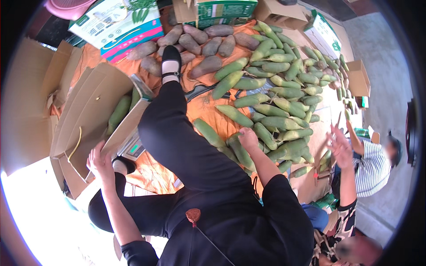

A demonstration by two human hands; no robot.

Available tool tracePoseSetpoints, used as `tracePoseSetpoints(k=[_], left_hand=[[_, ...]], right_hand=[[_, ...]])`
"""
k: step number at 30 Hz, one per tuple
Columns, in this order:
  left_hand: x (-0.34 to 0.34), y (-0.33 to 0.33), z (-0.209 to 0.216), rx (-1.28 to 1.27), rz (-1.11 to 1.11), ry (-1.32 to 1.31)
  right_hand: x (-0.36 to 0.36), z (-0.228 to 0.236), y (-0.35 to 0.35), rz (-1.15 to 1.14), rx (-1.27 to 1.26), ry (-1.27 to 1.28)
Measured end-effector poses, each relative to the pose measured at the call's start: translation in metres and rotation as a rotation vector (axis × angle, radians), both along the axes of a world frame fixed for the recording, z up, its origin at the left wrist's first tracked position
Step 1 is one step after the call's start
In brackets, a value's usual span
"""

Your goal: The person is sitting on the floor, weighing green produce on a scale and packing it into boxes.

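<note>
My left hand (101,165) is at the near corner of an opened cardboard box (88,104), its fingers loosely bent and apart beside the flap edge. Inside that box lie green radishes (119,114), partly hidden by the front flap. A scale with a lit green display (134,147) shows beside the box, next to my foot. My right hand (248,139) is over the near side of a large heap of green radishes (284,106). Its fingers are curled in, close to one long green radish (241,153); whatever they may hold is hidden.
Brownish-purple roots (208,66) lie beyond my outstretched foot on an orange sheet (146,174). Printed cartons (120,26) stand at the back. At the right, one person in a striped shirt (373,168) works, and a nearer person's raised hand (341,148) hangs beside the heap.
</note>
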State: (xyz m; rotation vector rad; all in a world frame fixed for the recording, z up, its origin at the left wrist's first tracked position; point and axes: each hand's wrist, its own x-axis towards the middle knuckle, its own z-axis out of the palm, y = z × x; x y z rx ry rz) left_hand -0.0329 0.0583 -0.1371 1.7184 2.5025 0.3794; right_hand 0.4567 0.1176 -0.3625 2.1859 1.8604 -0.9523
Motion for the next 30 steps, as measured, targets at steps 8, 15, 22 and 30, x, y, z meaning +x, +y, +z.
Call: tracePoseSetpoints(k=[8, 15, 22, 30], left_hand=[[0.114, 0.015, 0.139, 0.465, -0.433, -0.446], [0.168, 0.054, 0.158, 0.923, -0.555, 0.018], [0.142, 0.026, 0.165, 0.503, -0.659, -0.404], [0.156, 0.066, 0.153, 0.51, -0.597, 0.005]], right_hand=[[0.024, -0.008, 0.036, -0.215, 0.143, 0.084], [0.019, -0.029, 0.135, -0.175, 0.402, 0.139], [0.002, -0.002, 0.213, -0.087, 0.489, 0.06], [0.01, -0.068, 0.249, -0.119, 0.241, 0.16]])
